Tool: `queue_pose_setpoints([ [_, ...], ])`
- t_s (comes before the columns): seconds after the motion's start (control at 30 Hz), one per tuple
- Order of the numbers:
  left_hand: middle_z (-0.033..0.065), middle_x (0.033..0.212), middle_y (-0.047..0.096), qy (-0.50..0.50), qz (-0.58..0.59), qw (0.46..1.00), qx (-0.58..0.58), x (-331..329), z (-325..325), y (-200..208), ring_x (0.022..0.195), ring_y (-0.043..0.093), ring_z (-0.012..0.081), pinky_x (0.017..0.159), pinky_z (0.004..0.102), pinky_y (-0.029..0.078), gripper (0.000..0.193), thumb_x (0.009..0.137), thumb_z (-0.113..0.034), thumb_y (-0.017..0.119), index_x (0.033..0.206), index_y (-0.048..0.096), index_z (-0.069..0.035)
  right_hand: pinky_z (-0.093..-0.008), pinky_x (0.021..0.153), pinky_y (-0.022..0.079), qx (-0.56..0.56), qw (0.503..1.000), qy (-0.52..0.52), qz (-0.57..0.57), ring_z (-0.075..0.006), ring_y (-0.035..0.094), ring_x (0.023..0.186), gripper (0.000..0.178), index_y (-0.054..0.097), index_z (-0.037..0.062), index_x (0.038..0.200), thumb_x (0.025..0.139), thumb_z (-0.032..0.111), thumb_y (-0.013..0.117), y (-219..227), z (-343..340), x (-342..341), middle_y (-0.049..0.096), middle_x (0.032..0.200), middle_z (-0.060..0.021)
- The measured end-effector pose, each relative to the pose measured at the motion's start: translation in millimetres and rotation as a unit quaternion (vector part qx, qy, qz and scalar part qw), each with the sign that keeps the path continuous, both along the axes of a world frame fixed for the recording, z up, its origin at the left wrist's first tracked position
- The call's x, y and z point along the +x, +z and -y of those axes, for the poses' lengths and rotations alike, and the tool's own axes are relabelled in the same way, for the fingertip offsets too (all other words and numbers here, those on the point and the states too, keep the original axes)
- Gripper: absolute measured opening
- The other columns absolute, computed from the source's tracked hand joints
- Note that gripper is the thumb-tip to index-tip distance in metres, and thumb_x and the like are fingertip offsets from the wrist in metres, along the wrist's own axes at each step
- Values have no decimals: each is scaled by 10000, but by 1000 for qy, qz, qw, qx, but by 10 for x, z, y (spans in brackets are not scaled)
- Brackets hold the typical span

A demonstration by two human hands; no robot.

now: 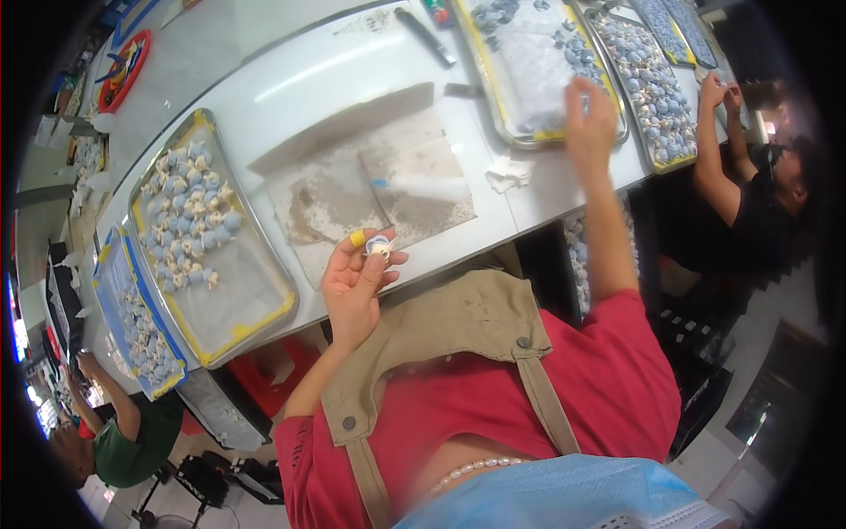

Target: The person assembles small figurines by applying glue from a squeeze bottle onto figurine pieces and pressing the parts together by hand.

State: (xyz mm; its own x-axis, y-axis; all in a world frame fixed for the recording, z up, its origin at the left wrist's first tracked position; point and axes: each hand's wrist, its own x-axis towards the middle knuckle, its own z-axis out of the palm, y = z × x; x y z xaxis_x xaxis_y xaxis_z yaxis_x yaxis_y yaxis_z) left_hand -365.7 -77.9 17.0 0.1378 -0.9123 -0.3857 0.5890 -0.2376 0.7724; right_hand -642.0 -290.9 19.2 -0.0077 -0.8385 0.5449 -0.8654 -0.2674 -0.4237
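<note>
My left hand (357, 286), with a yellow band around one finger, pinches a small cream-and-blue figurine (379, 248) in its fingertips. It is held up above the near edge of a stained cardboard piece (308, 207). On that cardboard lies a white tube with a blue tip (427, 187). My right hand (590, 119) reaches over the near right part of a metal tray (500, 119) with yellow tape along its rim. Small blue-grey parts (577, 55) lie in this tray. The right fingertips are blurred, so what they hold, if anything, does not show.
At the left stands a metal tray (286, 304) of similar figurines, beside a blue tray (172, 383) with more. Another filled tray (659, 163) stands at the right. A crumpled tissue (508, 175) and a dark-handled tool (425, 37) lie on the table. Co-workers (132, 441) sit on both sides.
</note>
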Motion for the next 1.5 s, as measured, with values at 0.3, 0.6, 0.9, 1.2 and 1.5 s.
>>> queue_pose_setpoints([
  [0.3, 139, 1121, 554, 6, 25, 1000, -7, -213, 111, 77, 863, 605, 168, 682, 217, 497, 295, 851, -48, 531, 1135, 456, -21, -333, 790, 428, 160, 973, 148, 75, -263, 556, 921, 381, 593, 58, 1024, 828, 378, 530, 62, 436, -144, 580, 980, -151],
  [0.6, 137, 1110, 560, 47, 55, 997, -16, -449, 134, 183, 855, 605, 163, 670, 216, 495, 293, 848, -41, 531, 1130, 457, -15, -351, 730, 471, 73, 989, -120, -43, -267, 620, 807, 418, 648, 47, 839, 721, 446, 607, -81, 2649, -597, 648, 786, -133],
  [0.9, 125, 1092, 568, 90, 70, 993, -3, -610, 161, 224, 842, 606, 162, 665, 214, 490, 282, 846, -44, 537, 1117, 467, -11, -367, 809, 448, 270, 959, 73, 43, -318, 582, 927, 557, 621, 65, 1009, 670, 507, 610, -154, 2966, -127, 610, 993, -178],
  [1.2, 124, 1084, 569, 84, 71, 994, -7, -769, 223, 255, 837, 605, 166, 662, 215, 488, 295, 846, -40, 537, 1130, 465, -7, -305, 635, 471, 305, 914, 260, -64, -180, 594, 741, 395, 628, 139, 992, 723, 429, 630, 65, 2142, 341, 634, 826, -94],
  [1.5, 132, 1086, 566, 41, 51, 998, -16, -884, 267, 271, 831, 602, 160, 663, 215, 488, 291, 846, -44, 540, 1125, 467, -8, -297, 680, 455, 271, 946, 157, -82, -158, 586, 795, 357, 628, 147, 1044, 817, 409, 545, 159, 2235, -984, 643, 914, -74],
])
